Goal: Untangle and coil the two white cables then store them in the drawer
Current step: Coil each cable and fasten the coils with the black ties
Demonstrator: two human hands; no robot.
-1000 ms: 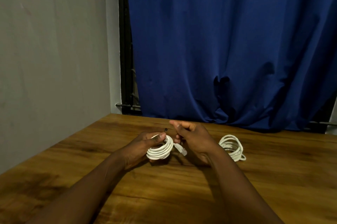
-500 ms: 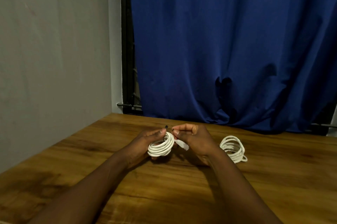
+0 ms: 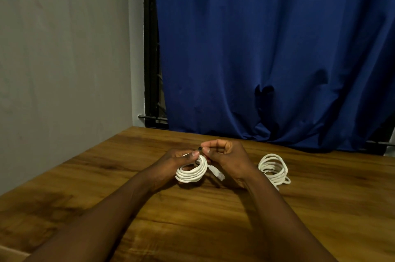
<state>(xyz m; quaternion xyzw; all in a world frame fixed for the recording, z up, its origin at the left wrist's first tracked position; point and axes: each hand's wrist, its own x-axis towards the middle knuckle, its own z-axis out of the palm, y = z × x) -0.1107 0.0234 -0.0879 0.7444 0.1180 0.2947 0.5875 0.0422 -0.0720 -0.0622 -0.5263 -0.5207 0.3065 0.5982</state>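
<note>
- Left grip point(image 3: 177, 160) wrapped around a white coiled cable point(image 3: 192, 171), thumb pressed over the top of the loops, coil raised just above the table point(image 3: 106, 187).
- Right grip point(image 3: 226, 158) pinched shut, thumb and forefinger together on a small dark tip point(image 3: 199, 148) right above the coil; whether a tie or the cable's own end, cannot tell.
- White connector end point(image 3: 218, 174) sticking out below the right palm, slanting down toward the table.
- Second white coil point(image 3: 273, 168) lying flat on the table, just beside the right wrist, untouched by either grip.
- Both forearms bare, reaching in from the near edge.
- Blue curtain point(image 3: 267, 48) hanging behind the table's far edge, grey wall point(image 3: 64, 48) to the left.
</note>
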